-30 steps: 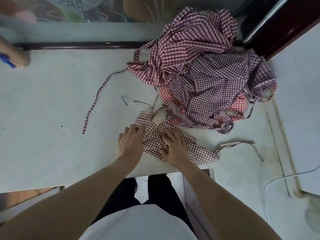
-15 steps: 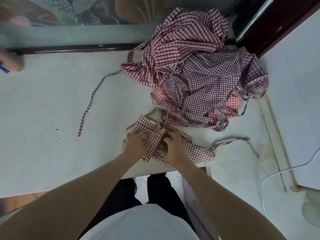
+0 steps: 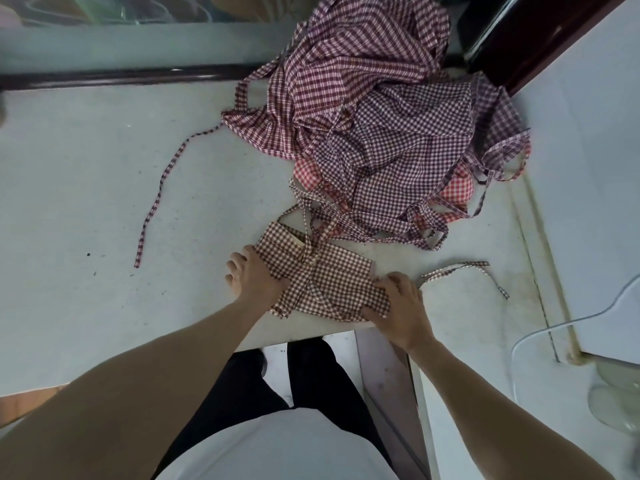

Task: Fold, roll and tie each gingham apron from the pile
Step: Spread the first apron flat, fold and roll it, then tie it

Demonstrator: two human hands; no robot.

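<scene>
I see the folded brown-and-white gingham apron [image 3: 318, 275] lying flat near the front edge of the pale table [image 3: 104, 202], a narrow band running from upper left to lower right, with one of its straps [image 3: 308, 268] crossing over the top of it. My left hand [image 3: 251, 275] rests on the band's left end, fingers fairly straight and pressing the cloth down at its edge. My right hand [image 3: 398, 306] sits on the right end, fingers bent over the fabric; I cannot tell whether they pinch it or only press. A loose tie [image 3: 464, 271] trails off to the right of that hand, lying on the table. Just behind the folded apron sits the pile of aprons [image 3: 381, 126], a rumpled heap of maroon, purple and red gingham with tangled straps spilling forward, nearly touching the folded one. One long maroon strap [image 3: 162, 188] snakes out from the heap across the table to the left. A white cable [image 3: 554, 327] curves along the right side.
</scene>
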